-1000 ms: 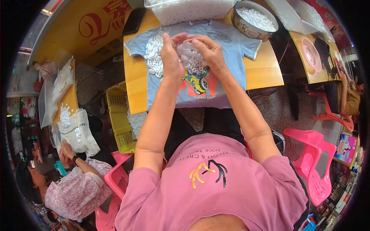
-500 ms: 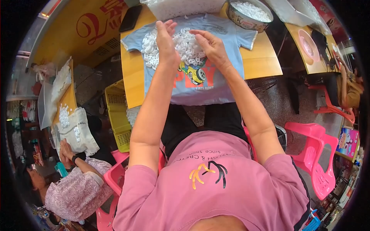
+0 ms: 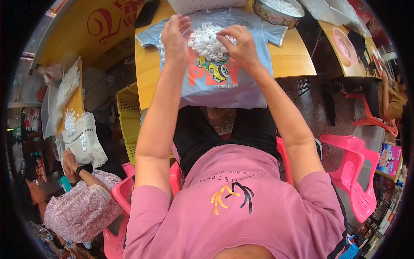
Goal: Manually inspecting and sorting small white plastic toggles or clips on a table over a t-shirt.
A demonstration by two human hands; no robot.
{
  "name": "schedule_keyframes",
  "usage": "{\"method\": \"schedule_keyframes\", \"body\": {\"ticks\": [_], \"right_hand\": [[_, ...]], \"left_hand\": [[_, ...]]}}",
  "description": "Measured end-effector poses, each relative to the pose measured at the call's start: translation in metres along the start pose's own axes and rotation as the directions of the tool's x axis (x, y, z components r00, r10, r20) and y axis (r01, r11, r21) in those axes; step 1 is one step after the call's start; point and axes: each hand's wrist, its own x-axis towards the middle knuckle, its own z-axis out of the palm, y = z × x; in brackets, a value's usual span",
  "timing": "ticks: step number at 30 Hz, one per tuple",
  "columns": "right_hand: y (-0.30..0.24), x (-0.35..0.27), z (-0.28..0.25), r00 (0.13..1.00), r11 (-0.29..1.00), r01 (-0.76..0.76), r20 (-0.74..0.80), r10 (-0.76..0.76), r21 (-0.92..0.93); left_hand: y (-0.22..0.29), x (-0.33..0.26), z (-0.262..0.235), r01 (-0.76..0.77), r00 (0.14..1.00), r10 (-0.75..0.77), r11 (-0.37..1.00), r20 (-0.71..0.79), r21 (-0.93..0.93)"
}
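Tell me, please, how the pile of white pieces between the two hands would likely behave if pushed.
The pile of white pieces would probably spread rather than move as one, since the bits look loose. Each piece is likely light, being small. The blue shirt beneath looks soft, so it might wrinkle too.

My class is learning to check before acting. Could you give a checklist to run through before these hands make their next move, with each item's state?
1. Pile of white pieces resting on the blue shirt: ok.
2. Left hand open: ok, beside the pile's left side.
3. Right hand empty: cannot tell, its fingers curl at the pile's right side.
4. All pieces on the shirt in one pile: cannot tell, some show left of the left hand, which hides what lies between.
5. Phone off the shirt: ok.
6. Clear tub wholly in view: not ok, the top edge cuts it off.
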Motion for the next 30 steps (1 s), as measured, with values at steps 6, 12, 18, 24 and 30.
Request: {"method": "schedule_keyframes", "body": {"ticks": [6, 12, 18, 24, 30], "right_hand": [[-0.015, -0.033, -0.028, 0.968, 0.994, 0.055, 0.247, -0.03, -0.094], [-0.02, -0.038, -0.023, 0.971, 0.968, 0.05, 0.24, 0.012, -0.247], [-0.033, -0.036, -0.026, 0.958, 0.956, 0.017, 0.278, 0.068, -0.293], [-0.041, -0.031, -0.041, 0.731, 0.648, -0.672, 0.464, 0.501, 0.358], [-0.063, -0.039, -0.042, 0.723, 0.474, -0.688, 0.456, 0.52, 0.549]], "left_hand": [[0.017, -0.033, -0.047, 0.015, 1.0, -0.013, 0.988, -0.014, 0.151], [0.008, -0.067, -0.048, 0.038, 0.997, -0.049, 0.983, 0.054, 0.181], [0.001, -0.094, -0.038, 0.087, 0.976, -0.145, 0.943, 0.162, 0.321], [-0.008, -0.104, -0.024, -0.052, 0.951, -0.079, 0.912, 0.299, 0.406], [-0.007, -0.121, -0.009, 0.009, 0.945, -0.107, 0.953, 0.309, 0.303]]}}
